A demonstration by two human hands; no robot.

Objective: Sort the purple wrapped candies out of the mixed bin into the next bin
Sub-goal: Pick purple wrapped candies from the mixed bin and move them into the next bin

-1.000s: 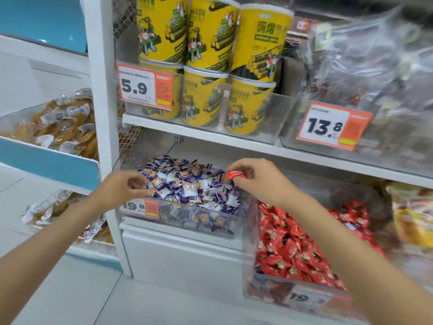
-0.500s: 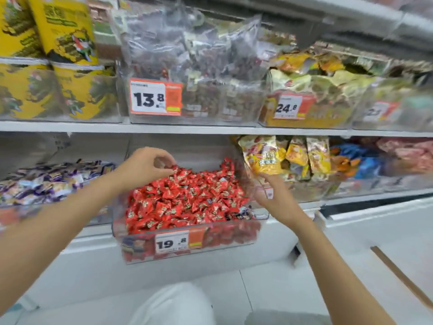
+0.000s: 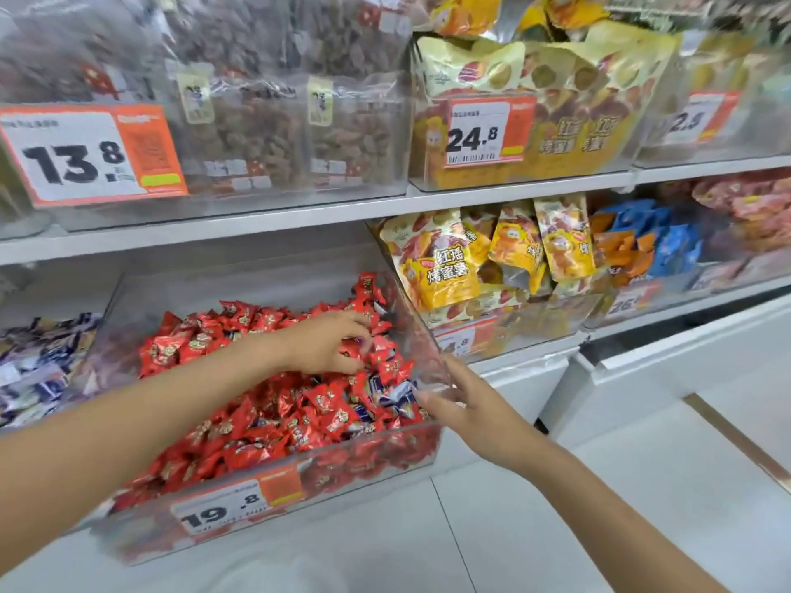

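Note:
The clear mixed bin (image 3: pixel 222 280) is heaped with red wrapped candies (image 3: pixel 239 425). A few purple wrapped candies (image 3: pixel 400 395) lie among them near its front right corner. My left hand (image 3: pixel 325 344) is down in the pile toward the back right, fingers curled over red candies; whether it grips one is hidden. My right hand (image 3: pixel 464 404) reaches in from the right at the bin's corner, fingers spread, its fingertips at the purple candy. The neighbouring bin of purple candies (image 3: pixel 38 365) is at the left edge.
A price tag reading 19.8 (image 3: pixel 233 505) hangs on the mixed bin's front. To the right stand yellow snack bags (image 3: pixel 445 263) and blue and orange packs (image 3: pixel 642 241). A shelf (image 3: pixel 257 220) with bagged goods hangs low over the bins. White floor lies below.
The view has swung right and closer to the red bin. My left hand moved deeper into the red pile; my right hand came from the bin's outer right side to the purple candy at the corner.

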